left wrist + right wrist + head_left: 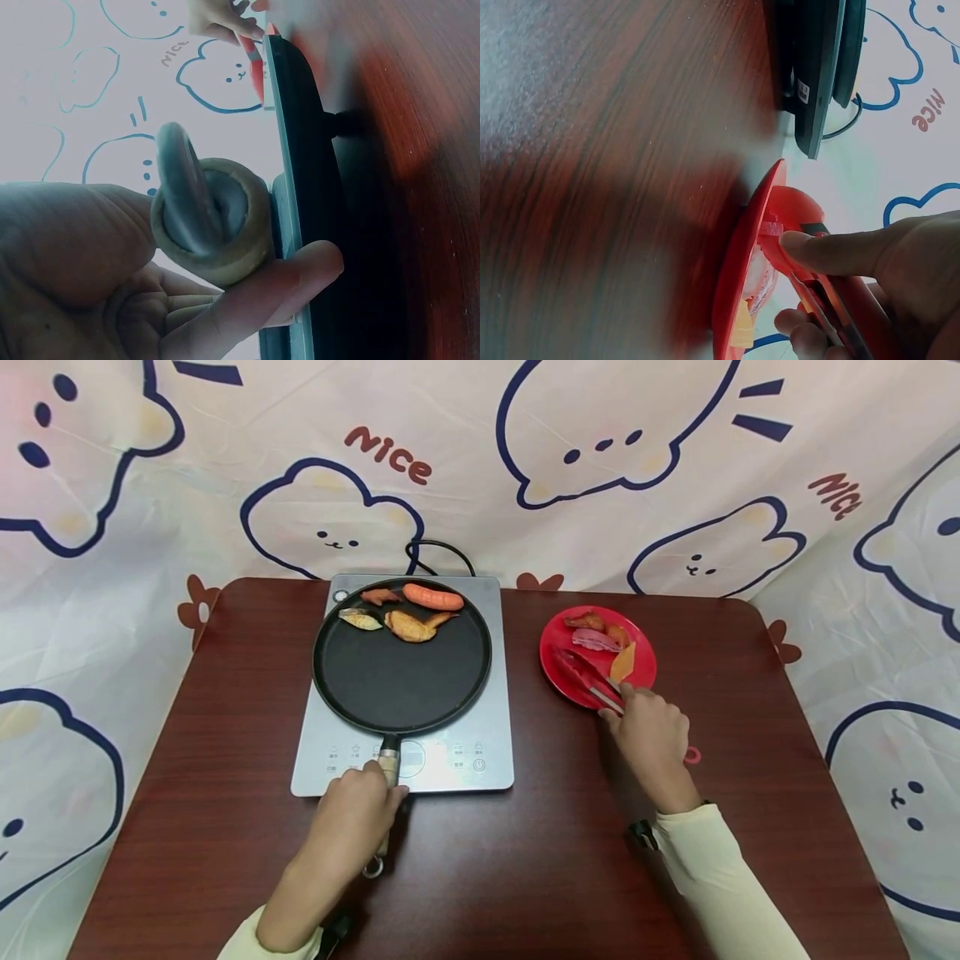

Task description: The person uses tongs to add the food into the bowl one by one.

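My left hand (358,810) grips the wooden handle (255,225) of a flat black frying pan (401,681). The pan rests on a silver induction cooker (495,710). Along its far side lie a sausage (432,597), a reddish piece (380,596), a pale yellow piece (361,619) and golden-brown pieces (408,627). My right hand (651,735) holds red-tipped tongs (787,225) over the red plate (551,664). On that plate sit a bacon-like strip (596,641), browned pieces (585,621) and a yellow wedge (622,662). Whether the tongs' tips pinch any food, I cannot tell.
The dark wooden table (570,868) extends around the cooker and plate. A black cord (442,545) loops behind the cooker. A printed cloth (465,410) hangs behind and at both sides.
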Demonstrator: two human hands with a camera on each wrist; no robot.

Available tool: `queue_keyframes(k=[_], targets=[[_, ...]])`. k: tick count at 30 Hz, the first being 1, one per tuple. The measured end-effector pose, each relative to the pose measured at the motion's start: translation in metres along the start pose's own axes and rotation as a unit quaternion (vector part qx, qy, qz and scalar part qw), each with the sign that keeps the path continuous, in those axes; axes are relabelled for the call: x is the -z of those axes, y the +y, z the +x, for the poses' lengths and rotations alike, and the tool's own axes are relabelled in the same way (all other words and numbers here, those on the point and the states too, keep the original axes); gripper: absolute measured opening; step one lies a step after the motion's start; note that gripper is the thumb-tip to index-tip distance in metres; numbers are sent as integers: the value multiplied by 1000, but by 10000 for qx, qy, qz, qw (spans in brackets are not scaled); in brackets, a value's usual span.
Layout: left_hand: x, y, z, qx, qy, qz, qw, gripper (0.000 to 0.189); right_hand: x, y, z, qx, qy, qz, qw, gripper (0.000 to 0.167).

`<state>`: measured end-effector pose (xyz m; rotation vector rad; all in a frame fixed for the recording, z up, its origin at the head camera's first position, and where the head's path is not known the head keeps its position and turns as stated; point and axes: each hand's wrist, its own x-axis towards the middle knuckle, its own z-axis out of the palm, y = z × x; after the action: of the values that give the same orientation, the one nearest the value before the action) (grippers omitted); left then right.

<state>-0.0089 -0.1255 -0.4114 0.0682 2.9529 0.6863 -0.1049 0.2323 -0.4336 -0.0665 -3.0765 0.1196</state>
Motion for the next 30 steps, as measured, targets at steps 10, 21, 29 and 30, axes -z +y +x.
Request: queue_keyframes(k=[10,21,29,30], targets=[[-1,-1,-1,-26,62,16,10000,31,7,-3,-1,340,519,136,9980,55],[0,-1,-1,-43,73,6,10000,30,35,-28,1,855,595,295,9941,55],[2,0,1,-68,51,7,10000,30,52,-66,8,1495,337,202,9880,61],[2,0,1,-80,53,4,10000,30,53,-71,9,1577,324,221,9867,59]])
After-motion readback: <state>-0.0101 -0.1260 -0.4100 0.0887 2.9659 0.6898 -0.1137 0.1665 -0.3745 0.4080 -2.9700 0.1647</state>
